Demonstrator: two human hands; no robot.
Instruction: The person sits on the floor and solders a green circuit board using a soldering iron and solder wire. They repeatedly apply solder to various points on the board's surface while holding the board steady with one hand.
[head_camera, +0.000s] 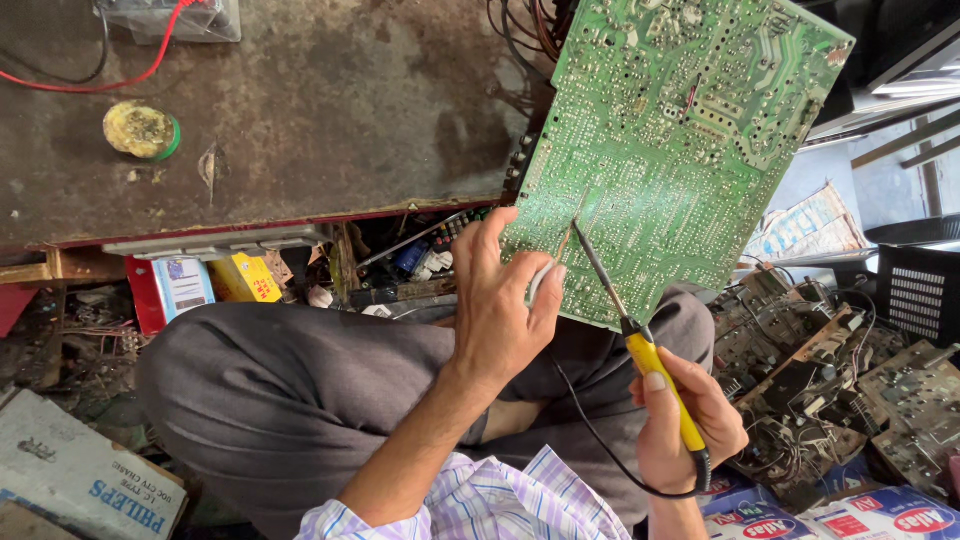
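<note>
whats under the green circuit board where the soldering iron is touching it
Under the large green circuit board show the person's grey-trousered knee and the left hand's fingers gripping its lower edge. Whatever lies beneath the board's middle is covered.

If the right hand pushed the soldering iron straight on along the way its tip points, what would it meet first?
The right hand aims the yellow-handled soldering iron up and left. Its tip already looks at, or nearly at, the solder side of the green circuit board, so the board comes first, though depth is unclear.

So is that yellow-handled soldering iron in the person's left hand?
No, the right hand grips the yellow-handled soldering iron, while the left hand steadies the green circuit board.
</note>
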